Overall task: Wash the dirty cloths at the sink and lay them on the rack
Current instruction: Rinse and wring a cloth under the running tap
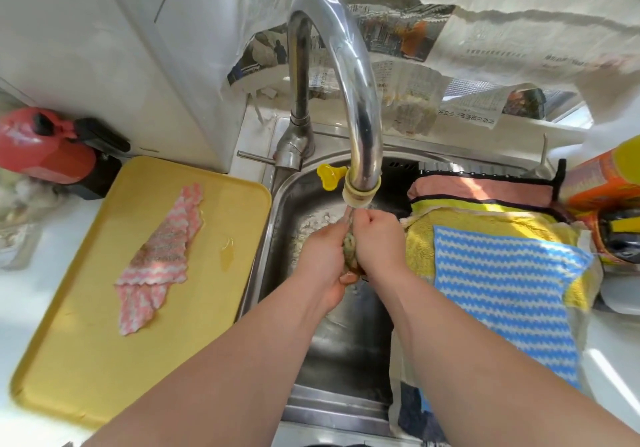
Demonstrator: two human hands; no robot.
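Over the steel sink (287, 204), my left hand (322, 256) and my right hand (375, 238) press together around a small bunched greenish cloth (349, 247), most of it hidden between my palms. Water runs onto it from the tall chrome faucet (360, 117). A pink-and-white wavy cloth (161, 259), speckled with dirt, lies crumpled on the yellow tray (69, 360) at the left. On the rack at the right lie a blue-and-white wavy cloth (505, 297), a yellow cloth (485, 221) under it and a pink cloth (485, 188) behind.
A red and black appliance (52, 148) stands at the back left of the counter. An orange and yellow container (606, 183) sits at the right edge. Newspaper sheets (450, 48) hang behind the faucet. A small puddle (227, 249) lies on the tray.
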